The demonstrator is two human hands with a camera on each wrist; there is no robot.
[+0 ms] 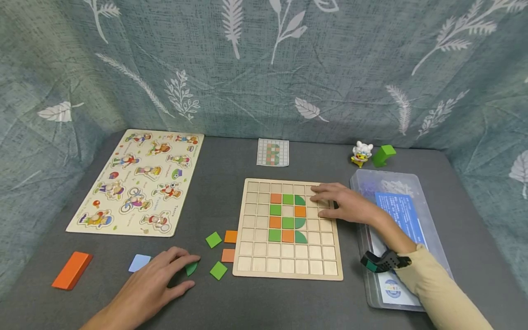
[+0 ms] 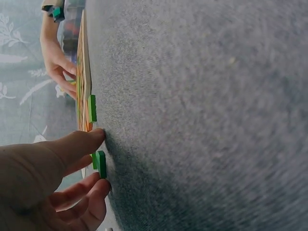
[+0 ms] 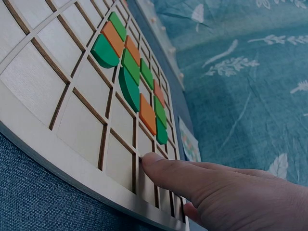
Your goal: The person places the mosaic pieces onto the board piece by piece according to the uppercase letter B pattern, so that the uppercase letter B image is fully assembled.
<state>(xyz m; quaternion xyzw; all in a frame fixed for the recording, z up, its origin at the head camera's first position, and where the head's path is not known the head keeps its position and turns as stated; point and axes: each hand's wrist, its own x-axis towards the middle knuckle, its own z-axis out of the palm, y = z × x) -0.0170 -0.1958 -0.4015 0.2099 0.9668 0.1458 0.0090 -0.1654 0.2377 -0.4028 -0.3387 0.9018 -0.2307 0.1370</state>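
Observation:
My left hand [image 1: 154, 284] reaches low over the table, thumb and fingers spread around a dark green quarter-circle tile [image 1: 191, 268]. In the left wrist view, that tile [image 2: 101, 164] stands between thumb and fingers, with a gap on the thumb side. My right hand [image 1: 344, 201] rests on the right side of a wooden grid board [image 1: 288, 270], fingers extended and holding nothing. Orange square tiles [image 1: 288, 236], light green square tiles [image 1: 274, 235] and dark green rounded tiles [image 3: 128, 91] fill some of the board's middle cells; one cell among them shows bare wood.
Loose green tiles [image 1: 214, 239] and orange tiles [image 1: 228, 255] lie left of the board; a blue tile [image 1: 139, 262] and orange block [image 1: 72, 270] sit farther left. Behind are a picture puzzle [image 1: 136, 183], pattern card [image 1: 273, 152], figurine [image 1: 361, 153] and green block [image 1: 383, 156]. A plastic case [image 1: 429, 238] lies under the right forearm.

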